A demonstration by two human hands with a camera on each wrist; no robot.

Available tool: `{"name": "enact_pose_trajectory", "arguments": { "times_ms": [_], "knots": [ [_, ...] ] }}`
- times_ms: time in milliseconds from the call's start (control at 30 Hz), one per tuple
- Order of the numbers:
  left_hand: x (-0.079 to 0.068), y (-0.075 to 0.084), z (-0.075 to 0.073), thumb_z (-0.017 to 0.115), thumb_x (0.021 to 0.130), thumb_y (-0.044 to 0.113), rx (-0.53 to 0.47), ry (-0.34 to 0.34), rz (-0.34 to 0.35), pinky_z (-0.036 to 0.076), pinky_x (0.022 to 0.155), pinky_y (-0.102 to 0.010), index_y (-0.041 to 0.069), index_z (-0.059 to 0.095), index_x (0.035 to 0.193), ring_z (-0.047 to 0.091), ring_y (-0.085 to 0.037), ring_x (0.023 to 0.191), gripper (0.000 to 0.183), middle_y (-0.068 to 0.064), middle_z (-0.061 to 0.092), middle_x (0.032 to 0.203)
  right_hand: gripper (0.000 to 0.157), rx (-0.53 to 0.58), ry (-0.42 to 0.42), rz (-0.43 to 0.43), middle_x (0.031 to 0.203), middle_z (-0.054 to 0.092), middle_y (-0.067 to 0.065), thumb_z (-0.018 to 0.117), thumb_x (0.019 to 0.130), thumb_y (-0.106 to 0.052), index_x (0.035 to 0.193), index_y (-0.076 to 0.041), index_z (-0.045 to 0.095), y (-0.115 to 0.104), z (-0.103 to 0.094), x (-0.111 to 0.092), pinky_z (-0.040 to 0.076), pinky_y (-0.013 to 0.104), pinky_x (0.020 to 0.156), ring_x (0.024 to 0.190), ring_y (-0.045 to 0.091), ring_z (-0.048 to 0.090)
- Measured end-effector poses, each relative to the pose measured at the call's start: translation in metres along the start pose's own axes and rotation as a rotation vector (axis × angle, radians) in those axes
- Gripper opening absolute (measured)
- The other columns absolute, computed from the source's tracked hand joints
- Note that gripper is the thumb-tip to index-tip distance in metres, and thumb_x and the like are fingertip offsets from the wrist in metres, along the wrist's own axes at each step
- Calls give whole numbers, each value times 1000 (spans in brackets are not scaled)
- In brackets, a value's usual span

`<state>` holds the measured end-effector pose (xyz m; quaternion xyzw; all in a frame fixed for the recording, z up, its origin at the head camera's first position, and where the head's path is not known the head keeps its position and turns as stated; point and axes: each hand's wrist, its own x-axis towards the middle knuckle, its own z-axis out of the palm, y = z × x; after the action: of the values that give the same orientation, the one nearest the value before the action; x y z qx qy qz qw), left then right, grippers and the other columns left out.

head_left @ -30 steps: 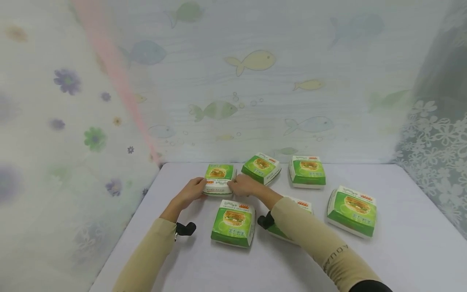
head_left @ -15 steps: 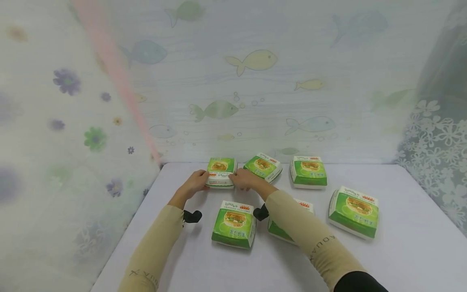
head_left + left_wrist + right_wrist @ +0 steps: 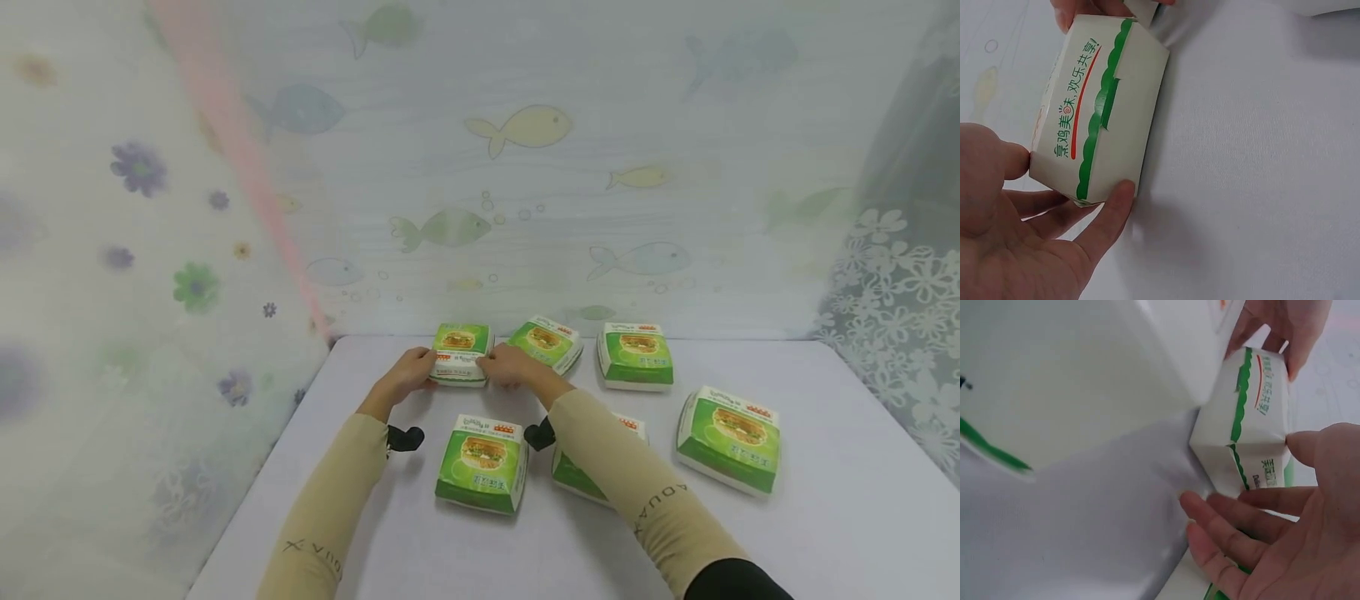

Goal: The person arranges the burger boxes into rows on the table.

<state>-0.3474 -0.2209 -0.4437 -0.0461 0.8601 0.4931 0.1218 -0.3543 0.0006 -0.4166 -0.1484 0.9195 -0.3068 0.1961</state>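
At the back left of the table, a green and white burger box [image 3: 461, 343] sits between my two hands. My left hand [image 3: 408, 372] holds its left side; in the left wrist view the thumb is at the lid's edge and the fingers [image 3: 1107, 222] lie along the side. My right hand [image 3: 512, 367] holds the opposite side, its thumb on the lid's corner in the right wrist view and some fingers [image 3: 1216, 534] spread below. Close beside the right hand lies a tilted burger box [image 3: 546, 342], turned at an angle and partly covered by that hand.
Nearer me stand a burger box [image 3: 482, 462] and another box [image 3: 573, 479], mostly hidden under the right forearm. On the right are a back box [image 3: 637, 357] and a front box [image 3: 729, 437]. A fish-patterned curtain [image 3: 525, 208] borders the white table [image 3: 840, 500].
The held burger box has slid away from me and slightly right, closer to the tilted box. Both hands have moved along with it. The other boxes stay where they were.
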Motion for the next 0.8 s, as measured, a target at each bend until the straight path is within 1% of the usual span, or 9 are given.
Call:
{"name": "enact_pose_trajectory", "arguments": {
  "times_ms": [100, 167, 233, 500, 600, 667, 800],
  "knots": [
    [1, -1, 1, 34, 112, 30, -9, 4, -7, 53, 100, -42, -7, 37, 151, 59, -28, 115, 54, -23, 56, 135, 41, -10, -1, 4, 77, 59, 9, 45, 109, -40, 96, -6, 64, 3, -1, 0, 50, 35, 66, 71, 22, 56],
    [1, -2, 1, 34, 112, 30, -12, 2, -8, 53, 100, -42, -7, 37, 151, 59, -28, 115, 54, -23, 55, 136, 40, -16, -1, 4, 72, 53, 4, 46, 108, -42, 96, -8, 63, 5, -2, 1, 47, 31, 62, 69, 19, 54],
    [1, -2, 2, 34, 112, 30, -15, 0, -9, 53, 100, -42, -7, 38, 151, 59, -28, 115, 54, -23, 56, 136, 39, -20, 2, 5, 71, 52, 2, 46, 108, -42, 95, -9, 62, 6, -2, 2, 46, 29, 60, 69, 18, 54],
    [2, -1, 2, 33, 113, 32, -24, -4, -12, 52, 100, -43, -7, 39, 150, 59, -28, 112, 54, -23, 56, 135, 39, -16, 9, 14, 75, 54, 3, 46, 108, -41, 95, -8, 61, 7, -2, 1, 47, 28, 60, 76, 23, 60],
    [3, -1, 2, 33, 113, 33, -20, -7, -13, 51, 101, -44, -7, 39, 150, 59, -27, 112, 55, -22, 56, 134, 39, -15, 10, 18, 75, 55, 4, 46, 108, -41, 98, -7, 61, 7, -3, 1, 46, 29, 60, 77, 23, 60],
    [3, -1, 1, 32, 113, 34, -11, -7, -12, 51, 101, -44, -7, 38, 150, 58, -28, 112, 55, -22, 56, 132, 40, -21, 11, 16, 76, 55, 4, 45, 108, -42, 102, -6, 62, 7, -3, 0, 47, 29, 62, 75, 22, 59],
    [1, -3, -5, 28, 113, 37, 20, -8, -13, 52, 100, -47, -6, 35, 151, 56, -32, 115, 58, -23, 53, 133, 46, -31, 16, 14, 86, 59, 7, 44, 108, -43, 118, -1, 60, 6, -5, -5, 50, 32, 68, 77, 20, 58]
  ]
}}
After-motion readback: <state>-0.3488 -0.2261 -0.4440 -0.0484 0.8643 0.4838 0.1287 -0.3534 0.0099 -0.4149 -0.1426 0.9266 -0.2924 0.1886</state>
